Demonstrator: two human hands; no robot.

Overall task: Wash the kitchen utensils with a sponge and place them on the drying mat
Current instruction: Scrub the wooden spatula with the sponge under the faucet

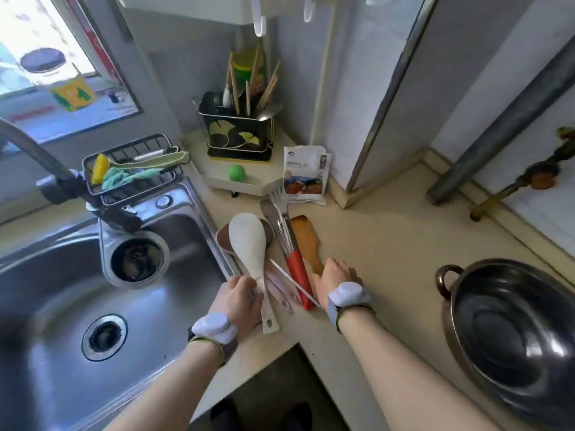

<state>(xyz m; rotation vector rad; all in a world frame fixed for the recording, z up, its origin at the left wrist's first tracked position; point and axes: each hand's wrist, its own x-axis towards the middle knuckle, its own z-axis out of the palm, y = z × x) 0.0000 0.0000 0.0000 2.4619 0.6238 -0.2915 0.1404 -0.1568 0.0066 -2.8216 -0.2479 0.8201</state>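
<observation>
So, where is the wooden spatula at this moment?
In the head view, the wooden spatula lies on the counter, just right of the red-handled turner, with its handle end under the right hand.

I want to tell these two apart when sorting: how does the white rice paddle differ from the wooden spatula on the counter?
The white rice paddle is pale with a broad oval head; the wooden spatula is brown with a narrower, flatter blade. The paddle lies nearest the sink, its handle under the left hand; the spatula lies farthest right, its handle end under the right hand. Both lie flat on the counter, heads pointing away.
</observation>
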